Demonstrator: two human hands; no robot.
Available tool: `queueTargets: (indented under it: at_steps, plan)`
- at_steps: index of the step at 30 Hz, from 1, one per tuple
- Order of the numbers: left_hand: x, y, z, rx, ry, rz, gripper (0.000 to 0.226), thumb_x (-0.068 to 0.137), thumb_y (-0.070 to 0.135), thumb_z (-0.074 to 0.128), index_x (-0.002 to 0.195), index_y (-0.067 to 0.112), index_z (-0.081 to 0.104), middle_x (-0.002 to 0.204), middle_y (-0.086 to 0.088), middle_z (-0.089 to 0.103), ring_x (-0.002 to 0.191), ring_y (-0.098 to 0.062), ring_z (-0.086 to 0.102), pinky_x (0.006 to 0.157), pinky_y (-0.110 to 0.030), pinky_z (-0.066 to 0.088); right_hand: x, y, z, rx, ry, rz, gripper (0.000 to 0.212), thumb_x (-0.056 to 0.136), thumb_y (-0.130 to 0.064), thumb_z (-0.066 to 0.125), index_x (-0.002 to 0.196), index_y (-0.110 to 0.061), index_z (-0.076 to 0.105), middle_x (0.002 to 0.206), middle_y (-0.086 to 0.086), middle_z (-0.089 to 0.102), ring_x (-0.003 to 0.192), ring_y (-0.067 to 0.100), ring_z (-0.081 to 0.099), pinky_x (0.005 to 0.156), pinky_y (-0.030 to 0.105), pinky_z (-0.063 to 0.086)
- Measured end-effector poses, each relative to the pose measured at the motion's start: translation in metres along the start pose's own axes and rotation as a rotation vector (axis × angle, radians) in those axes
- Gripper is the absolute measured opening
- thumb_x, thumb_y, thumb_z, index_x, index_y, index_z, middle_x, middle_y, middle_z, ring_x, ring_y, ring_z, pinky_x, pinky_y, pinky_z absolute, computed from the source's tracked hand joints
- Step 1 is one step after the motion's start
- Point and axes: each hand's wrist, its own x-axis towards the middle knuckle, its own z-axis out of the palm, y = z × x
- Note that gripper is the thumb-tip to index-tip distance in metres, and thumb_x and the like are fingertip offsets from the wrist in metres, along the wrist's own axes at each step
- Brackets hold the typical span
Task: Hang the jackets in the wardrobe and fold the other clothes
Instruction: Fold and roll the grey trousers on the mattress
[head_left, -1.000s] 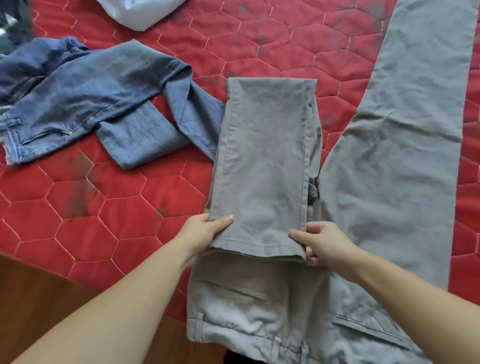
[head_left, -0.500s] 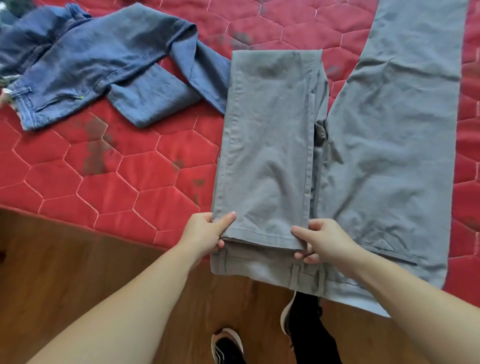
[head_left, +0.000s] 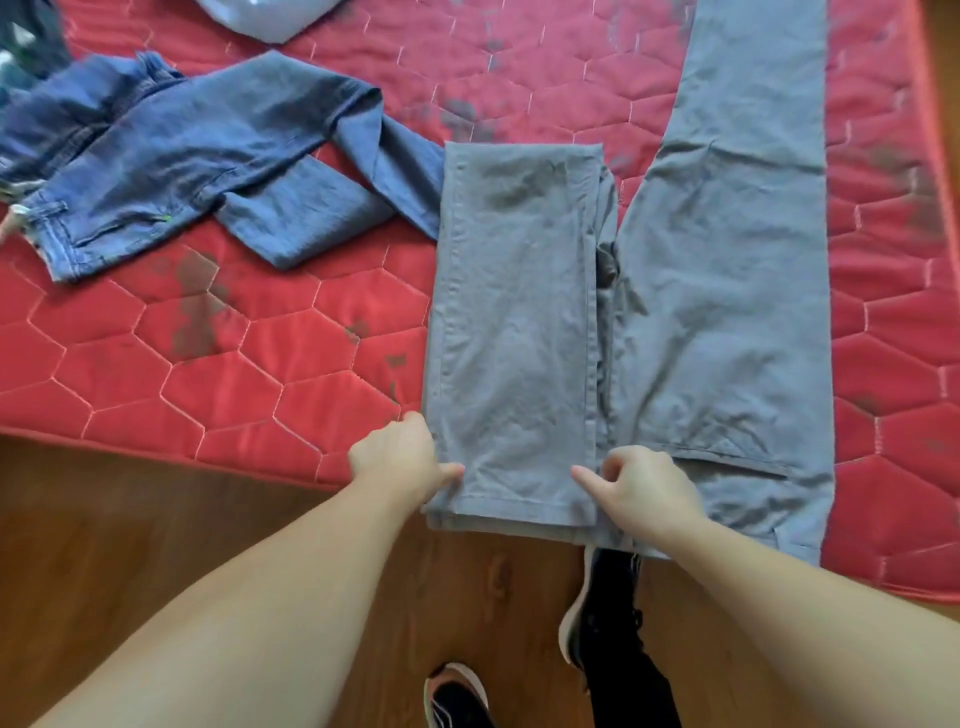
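Grey trousers (head_left: 717, 291): on red mattress (head_left: 218, 364), one leg folded back, waist overhanging edge. Left hand (head_left: 397, 460), right hand (head_left: 641, 491): both pinching folded hem corners (fingers curled under fabric). Jeans (head_left: 171, 156): crumpled, left, touching fold.

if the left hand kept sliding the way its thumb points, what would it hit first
The left hand points right, across the hem of the folded grey trouser leg. Going straight on, it would likely meet the right hand first, at the hem's other corner.
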Motion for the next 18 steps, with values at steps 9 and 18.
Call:
queueTargets:
  at_steps: [9,18]
  plan:
    - [0.039,0.131,-0.044,0.009,0.093,0.601,0.04,0.091,0.036,0.053,0.13,0.03,0.046,0.132,0.0,0.048,0.124,-0.026,0.045,0.097,-0.037,0.038,0.073,0.028,-0.089,-0.273,0.09,-0.225,0.036,0.09,-0.037,0.049,0.126,-0.03,0.052,0.133,-0.01,0.049,0.122,0.019,0.048,0.089,0.035,0.047]
    - [0.179,0.279,-0.072,0.147,0.222,0.534,0.075,0.091,0.071,0.026,0.153,0.041,-0.005,0.163,0.0,-0.015,0.148,-0.026,-0.022,0.117,-0.051,-0.017,0.223,0.089,-0.161,-0.414,0.202,-0.174,0.065,0.086,-0.06,0.033,0.146,-0.035,0.037,0.157,0.006,0.03,0.143,0.029,0.031,0.108,0.052,0.032]
